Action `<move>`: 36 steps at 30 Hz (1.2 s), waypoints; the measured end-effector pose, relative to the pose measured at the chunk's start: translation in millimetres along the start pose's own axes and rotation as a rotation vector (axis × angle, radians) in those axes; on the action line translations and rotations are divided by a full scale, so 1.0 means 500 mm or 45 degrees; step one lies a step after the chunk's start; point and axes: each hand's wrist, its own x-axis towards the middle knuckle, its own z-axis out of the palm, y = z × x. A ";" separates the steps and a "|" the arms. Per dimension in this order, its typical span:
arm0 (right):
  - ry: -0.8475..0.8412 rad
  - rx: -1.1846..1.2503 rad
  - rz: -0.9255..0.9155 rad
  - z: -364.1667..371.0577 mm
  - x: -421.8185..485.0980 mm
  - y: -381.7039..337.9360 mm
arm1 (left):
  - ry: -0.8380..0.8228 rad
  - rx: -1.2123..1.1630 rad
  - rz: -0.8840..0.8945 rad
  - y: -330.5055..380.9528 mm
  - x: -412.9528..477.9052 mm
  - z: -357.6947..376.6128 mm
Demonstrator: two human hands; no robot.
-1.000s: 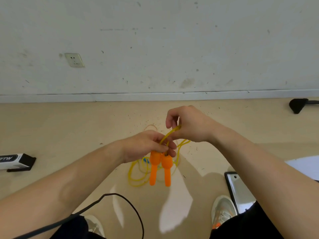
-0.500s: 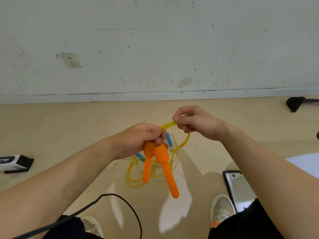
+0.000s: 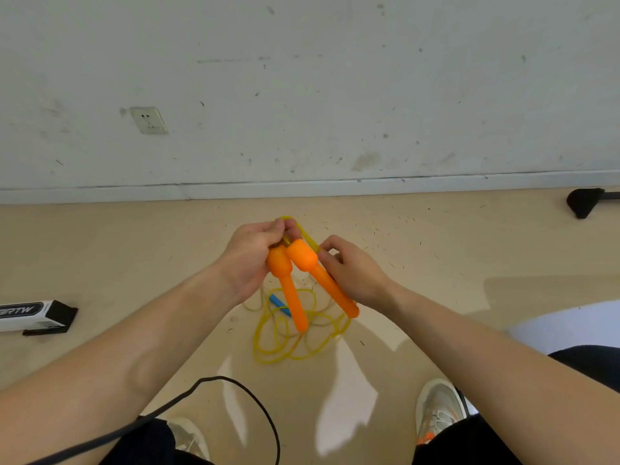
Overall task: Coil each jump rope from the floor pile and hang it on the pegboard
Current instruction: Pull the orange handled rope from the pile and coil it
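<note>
Held up in front of the wall, over the floor [image 3: 100,263]: a yellow jump rope [image 3: 295,355], slack loops heaped on the floor below the hands. Left hand [image 3: 250,263] curled round the thick heads of both orange handles [image 3: 290,297], the handles splayed downward in a V. Right hand [image 3: 355,275] just beside, fingers [image 3: 327,251] narrow, pinching the yellow cord at the nearer handle's head. Among the loops, a blue handle [image 3: 278,304]. Far left, a black-and-white box [image 3: 33,315].

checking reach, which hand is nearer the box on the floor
Left. The left hand is right of the box, gripping the tops of the handles; the right hand is farther right, past the handles, pinching the rope.
</note>
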 end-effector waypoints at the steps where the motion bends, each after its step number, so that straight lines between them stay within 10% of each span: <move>1: 0.030 -0.166 -0.093 0.001 -0.002 -0.002 | 0.042 -0.010 -0.016 0.001 0.001 -0.001; 12: -0.085 -0.635 -0.098 0.028 -0.042 -0.041 | -0.047 0.198 -0.023 -0.023 -0.016 0.023; 28: -0.141 -0.256 -0.057 0.014 -0.036 -0.052 | -0.060 -0.162 -0.076 -0.006 -0.005 0.007; 36: 0.031 -0.066 -0.048 0.014 -0.057 -0.089 | 0.130 0.361 0.292 -0.040 -0.002 0.012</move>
